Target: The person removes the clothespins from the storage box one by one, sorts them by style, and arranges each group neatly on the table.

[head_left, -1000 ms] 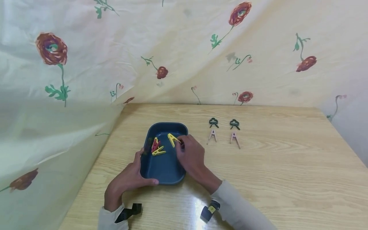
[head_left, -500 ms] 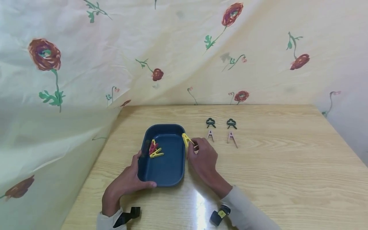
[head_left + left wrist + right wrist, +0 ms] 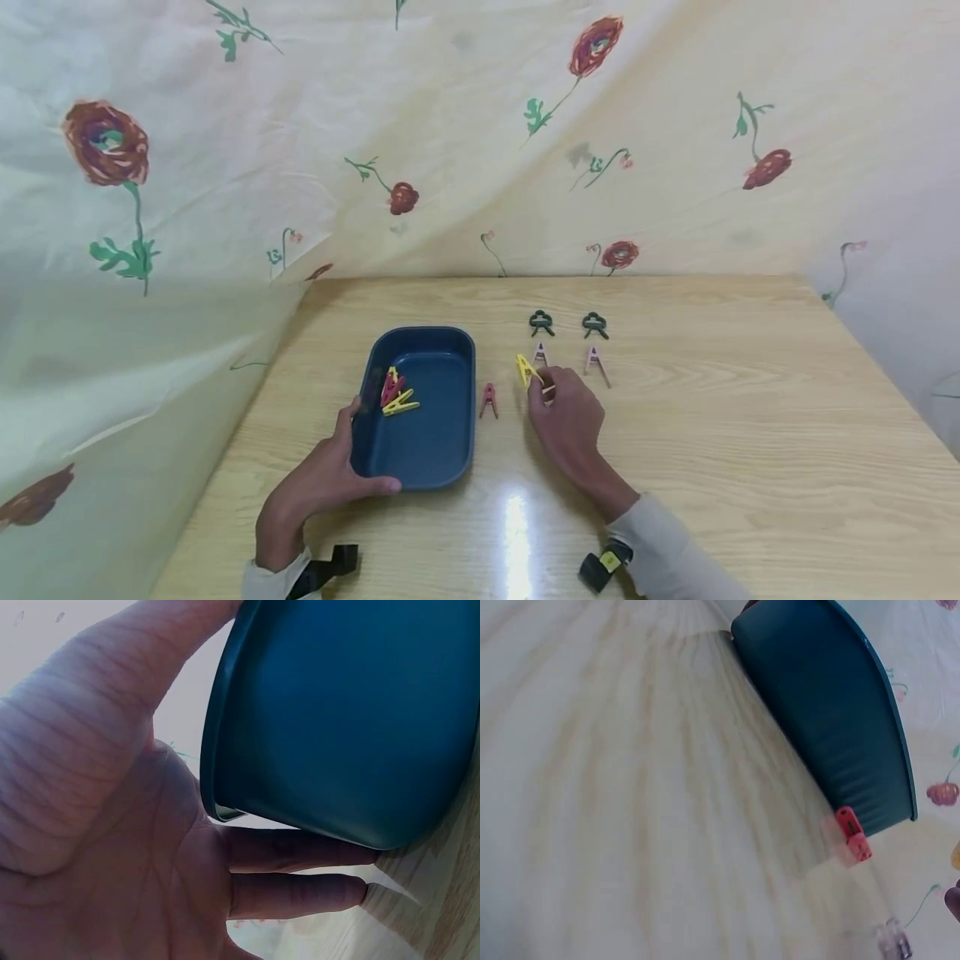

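My right hand (image 3: 567, 417) pinches a yellow clothespin (image 3: 524, 367) over the table, right of the blue tray (image 3: 437, 483). In the right wrist view, only a sliver of that hand shows at the right edge. My left hand (image 3: 322, 475) grips the tray's near left corner, thumb at the near rim and other fingers along the left side. In the left wrist view, two fingers (image 3: 300, 894) stretch under the tray's wall. Inside the tray lie a red clothespin (image 3: 391, 388) and yellow ones (image 3: 401, 403). Another red clothespin (image 3: 489, 400) lies on the table beside the tray's right wall.
Two dark green clips (image 3: 541, 322) (image 3: 595, 324) lie toward the back of the wooden table (image 3: 712, 433). Just in front of them are two pale pink clothespins (image 3: 540, 353) (image 3: 595, 363). A flowered cloth (image 3: 450, 108) hangs behind and along the left side.
My right hand has carried the yellow clothespin out of the tray and off to the right. The red clothespin on the table has come into view. My left hand keeps its hold on the tray.
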A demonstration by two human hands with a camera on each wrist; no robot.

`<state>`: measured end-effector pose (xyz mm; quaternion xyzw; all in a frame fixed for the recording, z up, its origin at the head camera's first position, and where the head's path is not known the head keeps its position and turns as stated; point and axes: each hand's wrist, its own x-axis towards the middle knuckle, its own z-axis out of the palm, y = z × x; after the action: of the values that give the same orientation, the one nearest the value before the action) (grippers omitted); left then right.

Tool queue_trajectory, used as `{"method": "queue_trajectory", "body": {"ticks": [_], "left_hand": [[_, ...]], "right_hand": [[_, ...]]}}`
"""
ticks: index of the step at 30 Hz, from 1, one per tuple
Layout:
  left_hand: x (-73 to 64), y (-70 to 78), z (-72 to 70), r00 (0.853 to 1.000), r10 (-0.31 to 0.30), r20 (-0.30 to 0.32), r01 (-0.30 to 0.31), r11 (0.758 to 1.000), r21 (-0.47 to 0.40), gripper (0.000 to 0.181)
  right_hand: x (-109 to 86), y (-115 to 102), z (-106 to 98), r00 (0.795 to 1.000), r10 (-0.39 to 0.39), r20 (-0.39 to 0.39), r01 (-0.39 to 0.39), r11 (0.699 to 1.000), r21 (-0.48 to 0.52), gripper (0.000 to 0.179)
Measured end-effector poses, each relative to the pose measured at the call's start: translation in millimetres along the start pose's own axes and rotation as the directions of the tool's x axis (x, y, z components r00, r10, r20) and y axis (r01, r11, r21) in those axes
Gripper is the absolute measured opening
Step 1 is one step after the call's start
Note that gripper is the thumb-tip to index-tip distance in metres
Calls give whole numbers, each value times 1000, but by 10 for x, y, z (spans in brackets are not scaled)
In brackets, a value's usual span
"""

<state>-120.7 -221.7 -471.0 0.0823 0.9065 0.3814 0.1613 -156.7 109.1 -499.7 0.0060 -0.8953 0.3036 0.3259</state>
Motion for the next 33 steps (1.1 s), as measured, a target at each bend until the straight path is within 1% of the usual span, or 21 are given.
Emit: {"method": "queue_trajectory", "body": {"ticks": [3, 7, 11, 14, 16, 20, 23, 28, 33], "left_hand": [[-15, -5, -12, 1000, -10, -1, 10, 1000, -1, 129], [6, -6, -11, 1000, -3, 5, 3, 1000, -9, 129], [21, -5, -10, 1000, -4, 8, 4, 1000, -11, 129], [23, -2, -10, 1000, -9, 7, 9, 1000, -1, 129], [21, 0, -8, 1000, -12, 5, 12, 1000, 3, 129], [17, -20, -14, 1000, -12, 1, 12, 1000, 11, 129], [20, -32, -18, 1000, -9, 1, 9, 1000, 11, 129], [31, -39, -20, 1000, -3, 3, 3, 1000, 10, 129], [40, -56, -14, 1000, 8, -1, -8, 1000, 21, 129]], "right_hand": [[-21, 60, -16, 1000, 17, 20, -17, 1000, -22, 9], [-54, 119, -42, 999, 20, 40, -18, 998, -56, 6], [-94, 124, -55, 995, 10, 94, -2, 996, -86, 4], [-130, 125, -39, 989, 7, 150, 10, 994, -112, 4], [-147, 132, -20, 981, 20, 191, 5, 992, -128, 5], [-151, 144, 34, 968, 37, 249, 3, 987, -158, 8], [-146, 152, 67, 964, 26, 263, 22, 983, -180, 12], [-152, 166, 107, 968, -1, 252, 57, 976, -212, 18], [-172, 189, 130, 971, -13, 239, 68, 973, -221, 15]]}}
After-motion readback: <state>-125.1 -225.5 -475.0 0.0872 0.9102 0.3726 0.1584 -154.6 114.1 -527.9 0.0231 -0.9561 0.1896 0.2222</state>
